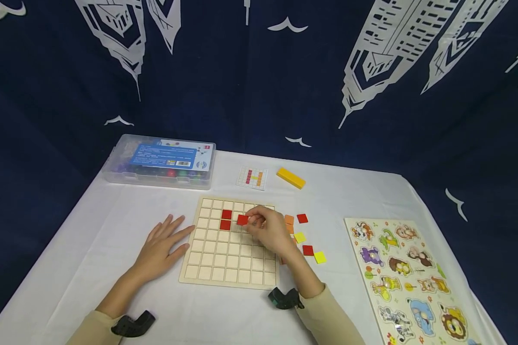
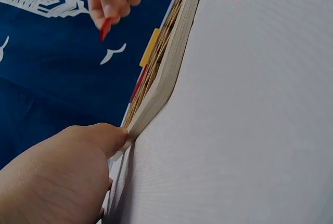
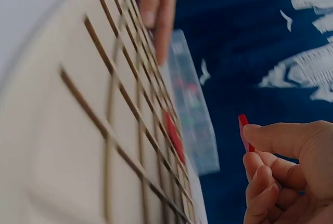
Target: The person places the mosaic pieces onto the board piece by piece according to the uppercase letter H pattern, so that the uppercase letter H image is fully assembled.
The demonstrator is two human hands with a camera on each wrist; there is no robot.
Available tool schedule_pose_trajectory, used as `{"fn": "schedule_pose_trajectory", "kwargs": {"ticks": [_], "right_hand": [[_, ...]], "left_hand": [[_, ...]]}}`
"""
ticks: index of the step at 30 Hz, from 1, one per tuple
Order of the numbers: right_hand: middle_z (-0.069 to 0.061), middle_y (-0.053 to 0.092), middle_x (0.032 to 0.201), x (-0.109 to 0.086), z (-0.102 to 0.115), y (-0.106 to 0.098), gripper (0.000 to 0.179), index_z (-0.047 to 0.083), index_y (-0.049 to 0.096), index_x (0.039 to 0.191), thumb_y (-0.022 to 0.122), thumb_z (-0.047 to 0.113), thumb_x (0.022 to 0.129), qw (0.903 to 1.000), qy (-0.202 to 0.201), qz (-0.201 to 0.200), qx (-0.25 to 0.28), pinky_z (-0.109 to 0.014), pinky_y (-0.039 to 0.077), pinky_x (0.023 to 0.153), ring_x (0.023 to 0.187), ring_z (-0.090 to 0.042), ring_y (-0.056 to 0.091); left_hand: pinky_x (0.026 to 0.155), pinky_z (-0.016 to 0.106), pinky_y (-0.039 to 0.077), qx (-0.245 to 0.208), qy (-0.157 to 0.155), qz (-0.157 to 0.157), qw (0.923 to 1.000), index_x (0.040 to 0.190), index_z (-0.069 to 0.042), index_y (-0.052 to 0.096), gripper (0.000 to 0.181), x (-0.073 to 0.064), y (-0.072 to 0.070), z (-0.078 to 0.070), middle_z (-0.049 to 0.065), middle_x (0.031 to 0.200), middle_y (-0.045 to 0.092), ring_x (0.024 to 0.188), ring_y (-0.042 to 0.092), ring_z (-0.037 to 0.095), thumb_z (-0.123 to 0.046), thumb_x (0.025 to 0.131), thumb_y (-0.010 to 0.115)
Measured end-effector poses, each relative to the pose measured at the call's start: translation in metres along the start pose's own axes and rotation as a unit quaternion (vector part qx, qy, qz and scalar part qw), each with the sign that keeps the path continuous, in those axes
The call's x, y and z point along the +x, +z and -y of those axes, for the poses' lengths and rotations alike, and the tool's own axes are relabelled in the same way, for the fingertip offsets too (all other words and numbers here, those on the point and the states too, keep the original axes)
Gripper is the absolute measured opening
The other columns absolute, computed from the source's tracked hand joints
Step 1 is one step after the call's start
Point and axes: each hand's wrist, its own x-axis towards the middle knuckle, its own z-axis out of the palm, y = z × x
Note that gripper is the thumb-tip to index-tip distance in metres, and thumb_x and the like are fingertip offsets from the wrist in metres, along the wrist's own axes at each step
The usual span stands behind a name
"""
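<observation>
A wooden grid board [image 1: 217, 274] lies on the white table, with two red square tiles [image 1: 226, 224] set one below the other in its upper cells. Above the board my right hand [image 1: 268, 230] pinches another red square tile [image 1: 242, 220] between thumb and fingertips. The right wrist view shows this tile [image 3: 243, 133] held edge-on, raised off the grid. My left hand [image 1: 161, 247] rests flat with fingers spread at the board's left edge. In the left wrist view, a digit of the left hand [image 2: 67, 169] touches the board's rim [image 2: 169, 76].
Right of the board lie loose tiles, among them a yellow tile [image 1: 320, 257] and a red tile [image 1: 302, 218]. Behind it are a pattern card [image 1: 252, 178] and a yellow block [image 1: 290, 178]. A plastic case [image 1: 159, 163] stands back left; an animal puzzle board [image 1: 407, 282] lies right.
</observation>
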Motion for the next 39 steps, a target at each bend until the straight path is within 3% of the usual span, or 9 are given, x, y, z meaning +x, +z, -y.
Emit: {"fn": "schedule_pose_trajectory", "kwargs": {"ticks": [5, 10, 27, 33, 39], "right_hand": [[0.0, 0.063, 0.077, 0.001, 0.004, 0.031, 0.019, 0.005, 0.068, 0.096, 0.078, 0.007, 0.08, 0.9987, -0.017, 0.041, -0.023, -0.016, 0.043, 0.058, 0.063, -0.006, 0.05], [-0.001, 0.065, 0.076, 0.0, 0.001, 0.047, 0.019, 0.003, 0.069, 0.095, 0.079, 0.006, 0.079, 0.9974, -0.017, 0.057, -0.041, -0.015, 0.044, 0.058, 0.062, -0.004, 0.05], [0.001, 0.065, 0.076, -0.001, -0.003, 0.052, 0.021, 0.004, 0.069, 0.097, 0.079, 0.004, 0.078, 0.9967, -0.016, 0.059, -0.053, -0.016, 0.042, 0.056, 0.059, -0.002, 0.048], [-0.001, 0.067, 0.08, -0.005, 0.0, 0.039, 0.021, 0.003, 0.07, 0.099, 0.078, 0.006, 0.08, 0.9975, -0.029, 0.058, -0.029, -0.017, 0.043, 0.058, 0.063, -0.005, 0.05], [-0.004, 0.066, 0.085, -0.016, -0.002, -0.007, 0.026, 0.002, 0.07, 0.105, 0.079, 0.007, 0.081, 0.9977, -0.063, 0.019, -0.02, -0.019, 0.044, 0.06, 0.068, -0.009, 0.052]], "left_hand": [[0.117, 0.06, 0.012, 0.001, 0.0, 0.003, 1.0, 0.14, -0.016, 0.056, 0.047, 0.001, 0.001, -0.001, 0.016, 0.155, 0.038, 0.148, 0.02, 0.042, -0.029, 0.095, 0.062], [0.117, 0.06, 0.012, -0.001, -0.002, 0.005, 1.0, 0.14, -0.016, 0.056, 0.047, 0.001, 0.001, -0.002, 0.016, 0.155, 0.038, 0.148, 0.019, 0.042, -0.03, 0.095, 0.061], [0.117, 0.061, 0.012, -0.001, -0.001, 0.008, 1.0, 0.139, -0.016, 0.056, 0.047, 0.001, 0.0, -0.004, 0.017, 0.154, 0.038, 0.148, 0.02, 0.043, -0.029, 0.094, 0.062], [0.117, 0.06, 0.011, -0.001, 0.001, 0.006, 1.0, 0.139, -0.016, 0.056, 0.047, 0.001, 0.002, -0.003, 0.017, 0.155, 0.038, 0.148, 0.019, 0.043, -0.028, 0.094, 0.062], [0.116, 0.06, 0.012, 0.0, 0.005, 0.001, 1.0, 0.139, -0.015, 0.056, 0.047, 0.0, 0.0, -0.001, 0.018, 0.154, 0.038, 0.147, 0.02, 0.043, -0.028, 0.095, 0.062]]}}
